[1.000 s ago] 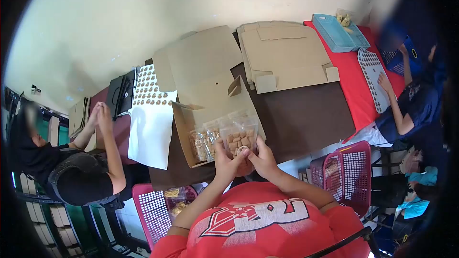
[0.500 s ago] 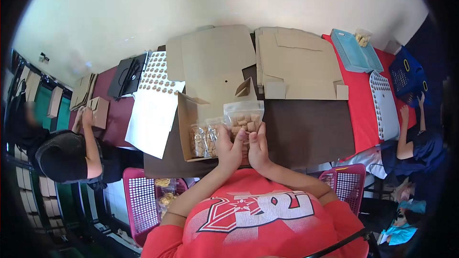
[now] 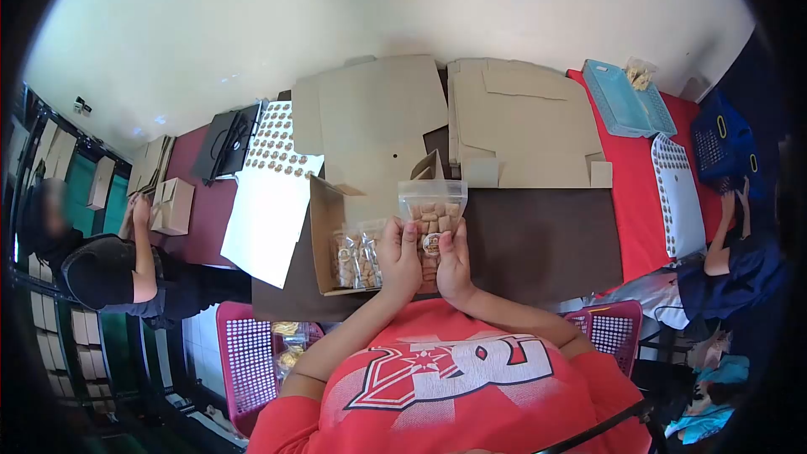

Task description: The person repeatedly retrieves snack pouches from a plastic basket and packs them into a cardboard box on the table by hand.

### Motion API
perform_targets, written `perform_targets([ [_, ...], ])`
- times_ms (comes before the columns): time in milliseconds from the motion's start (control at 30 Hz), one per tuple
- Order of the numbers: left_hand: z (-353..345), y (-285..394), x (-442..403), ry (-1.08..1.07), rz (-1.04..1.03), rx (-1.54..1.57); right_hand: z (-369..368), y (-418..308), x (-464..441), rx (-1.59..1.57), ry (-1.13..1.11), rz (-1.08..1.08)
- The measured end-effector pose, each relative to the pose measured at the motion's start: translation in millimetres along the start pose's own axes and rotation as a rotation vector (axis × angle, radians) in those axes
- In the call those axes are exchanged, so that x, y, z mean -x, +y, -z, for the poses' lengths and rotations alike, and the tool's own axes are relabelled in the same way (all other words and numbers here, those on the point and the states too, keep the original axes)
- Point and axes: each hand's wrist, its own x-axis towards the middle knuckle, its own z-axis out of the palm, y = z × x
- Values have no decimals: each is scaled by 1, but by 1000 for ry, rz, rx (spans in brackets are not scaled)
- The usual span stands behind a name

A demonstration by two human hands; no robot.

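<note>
A clear zip pouch of brown pillow-shaped snacks (image 3: 434,208) stands upright between my two hands, a round label on its front. My left hand (image 3: 400,259) grips its left edge, thumb on the front. On its right edge, my right hand (image 3: 456,269) is closed the same way, thumb close to the label. Just left of the pouch is an open cardboard box (image 3: 323,217), its large lid (image 3: 370,122) raised behind. Inside it stand several clear snack packs (image 3: 356,261), partly hidden by my left hand.
Flat cardboard sheets (image 3: 530,126) are stacked at the back right. Sticker sheets (image 3: 271,176) lie on the left. A light-blue tray (image 3: 618,105) rests on the red cloth (image 3: 626,219). Pink baskets (image 3: 248,353) stand beside me. Other people work at both sides; one has a small box (image 3: 174,206).
The label on the pouch now shows between my thumbs, which have moved apart toward its edges. Both hands keep hold of it. The person on the left has shifted slightly.
</note>
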Motion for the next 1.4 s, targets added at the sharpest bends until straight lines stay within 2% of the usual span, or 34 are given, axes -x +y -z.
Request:
perform_targets([
  [200, -3, -7, -7, 48, -2, -65, 10, 22, -9, -40, 92, -142],
  [267, -1, -21, -7, 52, 23, -59, 15, 23, -12, -109, -11, -198],
  [400, -1, -22, -12, 75, 19, -51, 22, 26, -18, -202, -70, -171],
  [467, -4, -20, -18, 110, -6, -89, 25, 32, -18, 278, -131, -130],
  [500, -3, -19, -16, 99, -9, -87, 30, 33, -19, 278, -121, -124],
  [567, 3, -18, -17, 50, 58, -121, 40, 42, -23, 274, -279, -250],
  [600, 8, -21, -15, 9, 67, -165, 52, 62, -16, 449, -272, -281],
  [633, 7, -19, -14, -7, 52, -168, 53, 54, -17, 443, -259, -263],
  [700, 7, -14, -10, 40, 129, -180, 55, 39, -17, 367, -470, -417],
  [733, 10, -24, -12, 1, 173, -79, 57, 51, -18, 404, -485, -252],
  [767, 12, -33, -13, 2, 152, -80, 62, 59, -17, 403, -490, -231],
  [833, 2, -21, -13, -38, 294, 237, 61, 48, -19, 157, -429, -347],
  [900, 2, -18, -13, -119, 254, 224, 64, 46, -23, 175, -387, -330],
  [967, 6, -21, -11, -208, 151, -123, 58, 29, -23, 291, -348, -427],
  [1000, 1, 2, -14, -204, 314, 77, 58, 29, -26, 285, -345, -420],
  [1067, 3, -4, -12, -177, 288, 55, 59, 33, -25, 538, -442, -420],
  [1167, 3, -20, -8, -120, 236, 80, 70, 65, -17, 429, -500, -321],
  [1233, 2, -21, -7, -85, 214, 115, 68, 51, -16, 476, -529, -371],
  [1300, 4, -17, -8, -49, 366, 19, 66, 47, -13, 522, -563, -418],
  [1367, 7, -23, -10, -21, 361, 65, 60, 53, -9, 654, -527, -178],
  [1400, 8, -25, -10, 0, 367, 106, 56, 48, -11, 654, -533, -178],
])
